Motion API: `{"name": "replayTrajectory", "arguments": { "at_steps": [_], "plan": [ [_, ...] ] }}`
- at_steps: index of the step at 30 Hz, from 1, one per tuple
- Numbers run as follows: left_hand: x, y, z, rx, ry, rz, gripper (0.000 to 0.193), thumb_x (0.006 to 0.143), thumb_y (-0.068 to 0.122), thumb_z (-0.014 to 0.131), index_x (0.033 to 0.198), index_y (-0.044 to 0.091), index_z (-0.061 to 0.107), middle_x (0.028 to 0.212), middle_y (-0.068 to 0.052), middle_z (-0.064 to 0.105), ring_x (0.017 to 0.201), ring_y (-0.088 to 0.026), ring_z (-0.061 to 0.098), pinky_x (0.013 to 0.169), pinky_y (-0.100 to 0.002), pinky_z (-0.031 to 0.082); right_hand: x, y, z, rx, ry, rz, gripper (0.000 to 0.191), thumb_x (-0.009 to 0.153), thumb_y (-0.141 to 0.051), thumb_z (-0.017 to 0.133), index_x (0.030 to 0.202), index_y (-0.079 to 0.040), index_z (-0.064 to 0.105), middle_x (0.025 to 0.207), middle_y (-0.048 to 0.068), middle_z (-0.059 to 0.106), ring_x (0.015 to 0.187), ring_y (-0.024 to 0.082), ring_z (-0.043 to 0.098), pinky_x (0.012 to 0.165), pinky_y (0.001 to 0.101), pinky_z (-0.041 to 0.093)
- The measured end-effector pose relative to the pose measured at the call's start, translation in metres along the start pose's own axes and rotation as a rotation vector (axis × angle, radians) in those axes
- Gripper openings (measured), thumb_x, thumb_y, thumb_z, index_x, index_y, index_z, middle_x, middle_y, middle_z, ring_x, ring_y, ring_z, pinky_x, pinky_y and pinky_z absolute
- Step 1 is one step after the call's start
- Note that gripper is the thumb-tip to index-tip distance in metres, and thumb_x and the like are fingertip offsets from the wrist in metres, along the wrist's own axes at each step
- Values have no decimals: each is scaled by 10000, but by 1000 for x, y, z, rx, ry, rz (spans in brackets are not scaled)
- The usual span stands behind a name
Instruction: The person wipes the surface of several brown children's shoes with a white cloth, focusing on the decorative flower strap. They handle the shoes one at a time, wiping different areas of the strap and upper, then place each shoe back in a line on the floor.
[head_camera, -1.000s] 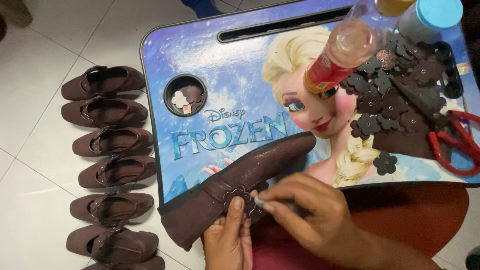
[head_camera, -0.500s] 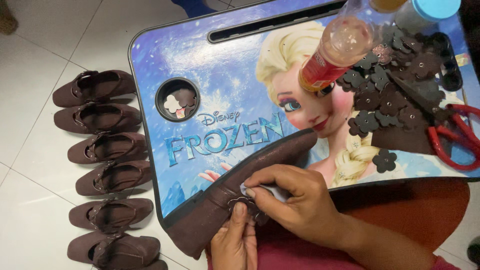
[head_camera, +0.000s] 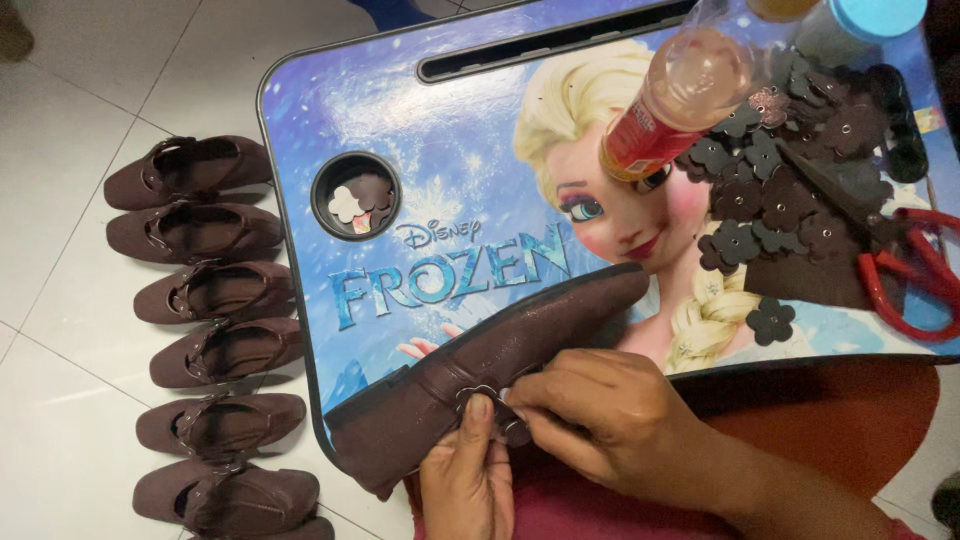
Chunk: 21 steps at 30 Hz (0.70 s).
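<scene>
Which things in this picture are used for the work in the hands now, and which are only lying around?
In use:
- brown shoe, lying across the lap table's edge
- left hand and right hand, both pinching a small flower piece on the shoe

Lying about:
- pile of dark flower cutouts
- red-handled scissors
- bottle
- row of brown shoes on the floor
- cup hole with cutouts

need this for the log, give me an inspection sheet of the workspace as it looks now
surface: printed blue lap table, cup well holding flower cutouts
job's things: brown shoe lying across the table's near edge
clutter: pile of dark flower pieces, bottle, red scissors
grippers: left hand and right hand both pinch at the shoe's strap
cables: nothing seen
surroundings: row of brown shoes on white tile floor
</scene>
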<state>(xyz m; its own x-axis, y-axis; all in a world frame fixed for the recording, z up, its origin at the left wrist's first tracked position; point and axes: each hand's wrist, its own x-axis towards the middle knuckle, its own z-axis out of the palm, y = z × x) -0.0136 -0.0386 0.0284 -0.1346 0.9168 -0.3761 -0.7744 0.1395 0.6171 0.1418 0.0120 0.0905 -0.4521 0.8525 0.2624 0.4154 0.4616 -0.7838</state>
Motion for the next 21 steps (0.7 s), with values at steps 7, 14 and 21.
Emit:
{"name": "replayTrajectory", "arguments": {
  "at_steps": [7,14,21],
  "plan": [
    [-1,-2,0,-6,-33,5,857,925,-73,556,1646,132,139,1683,-92,279,1485,-270,362,1199,-468,320,5,-4,5,27,149,128,156,843,-45,761,988,-47,704,774,62,675,596,190,664,535,320,503],
    [0,-1,0,15,-21,0,869,921,-84,533,1640,171,115,1684,-21,255,1495,-207,331,1205,-431,295,2,2,11,-19,77,4,191,843,-61,772,1016,-45,693,796,76,650,685,241,669,595,357,503],
    [2,1,0,28,2,-43,806,945,-43,517,1634,158,150,1672,-60,295,1466,-242,378,1186,-458,325,-5,4,-11,-27,-60,30,209,816,-75,779,1009,-50,704,831,79,671,725,250,686,627,350,531]
  ]
}}
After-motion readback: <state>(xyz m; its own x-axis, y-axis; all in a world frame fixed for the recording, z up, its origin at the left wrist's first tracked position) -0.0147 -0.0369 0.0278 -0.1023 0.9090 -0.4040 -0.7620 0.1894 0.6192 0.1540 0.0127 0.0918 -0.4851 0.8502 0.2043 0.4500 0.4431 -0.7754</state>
